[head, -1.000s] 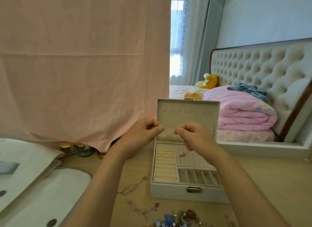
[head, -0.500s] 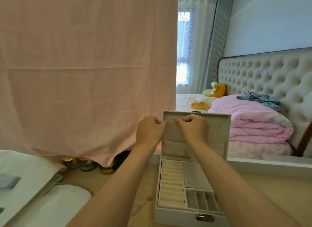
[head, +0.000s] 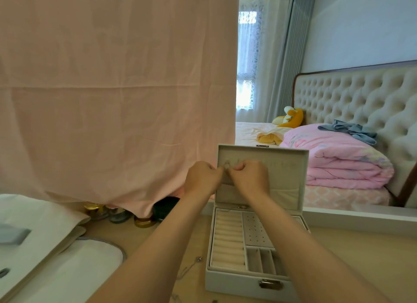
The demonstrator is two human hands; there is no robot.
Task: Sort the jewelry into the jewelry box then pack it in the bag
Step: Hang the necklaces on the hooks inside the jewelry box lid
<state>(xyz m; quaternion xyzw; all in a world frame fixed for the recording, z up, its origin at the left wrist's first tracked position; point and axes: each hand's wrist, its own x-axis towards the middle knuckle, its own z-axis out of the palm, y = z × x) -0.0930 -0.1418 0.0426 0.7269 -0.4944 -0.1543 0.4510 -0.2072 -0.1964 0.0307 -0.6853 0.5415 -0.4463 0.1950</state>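
Across the left of the room hangs a pink sheet [head: 112, 99], with the bed [head: 343, 167] off to the right behind the table [head: 365, 257]. A white bag [head: 45, 241] lies flat at the table's left end, well apart from the box [head: 246, 282], which stands open near the person with its lid [head: 291, 167] upright. Both hands are raised to the lid's hook row: the left hand [head: 200, 178] and right hand [head: 250, 178] nearly meet, fingers curled in and tips pinched together on something very fine, which I take for a necklace [head: 226, 164], though it is too small to be sure. So the sorting is in hand, this piece being hung inside the lid. Next, I'd say, the loop must catch a hook before either pinch lets go, or it will drop into the trays. Another chain [head: 191, 265] lies on the table left of the box, unsorted, and the packing has not begun.
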